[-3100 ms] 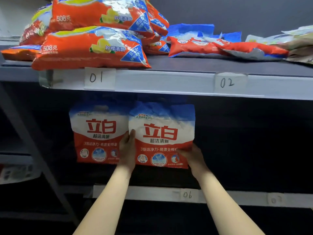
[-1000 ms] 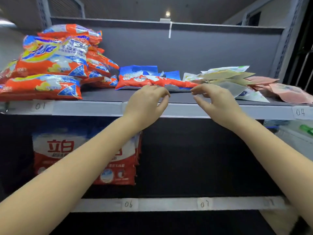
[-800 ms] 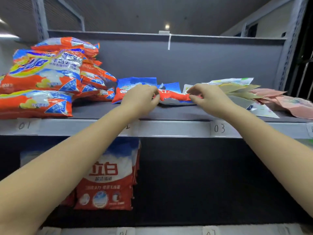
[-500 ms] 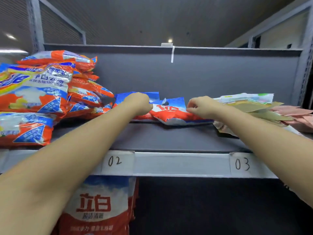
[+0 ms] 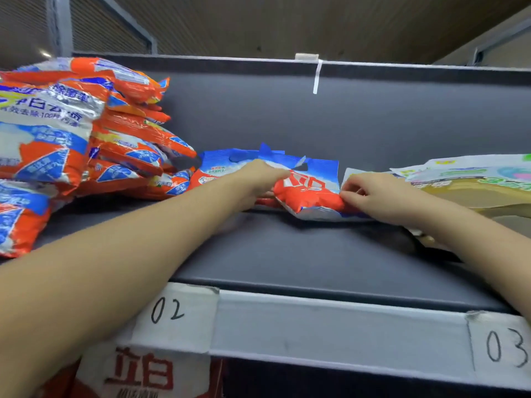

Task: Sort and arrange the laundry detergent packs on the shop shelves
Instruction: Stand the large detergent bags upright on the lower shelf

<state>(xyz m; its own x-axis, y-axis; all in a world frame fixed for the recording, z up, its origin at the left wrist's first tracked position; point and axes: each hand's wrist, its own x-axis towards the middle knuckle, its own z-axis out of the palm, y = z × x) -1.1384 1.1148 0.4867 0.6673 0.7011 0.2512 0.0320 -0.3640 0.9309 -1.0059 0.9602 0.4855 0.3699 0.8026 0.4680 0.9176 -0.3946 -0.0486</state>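
My left hand (image 5: pixel 258 179) gripping the red-and-blue detergent pack (image 5: pixel 310 193) from the left, right hand (image 5: pixel 370 196) pinching its right edge, pack lying on upper shelf (image 5: pixel 287 254) (between labels 02 and 03), orange packs (image 5: pixel 86 139) stacked left

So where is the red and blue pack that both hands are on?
The red and blue pack lies mid-frame on the upper shelf, between the orange pile and the pale pouches.

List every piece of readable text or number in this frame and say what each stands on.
"02": paper tag on the shelf edge.
"03": paper tag, same edge.
"立白": red-and-white pack below the shelf.
Print on the orange stack and the held pack: too blurred or covered to read reliably.
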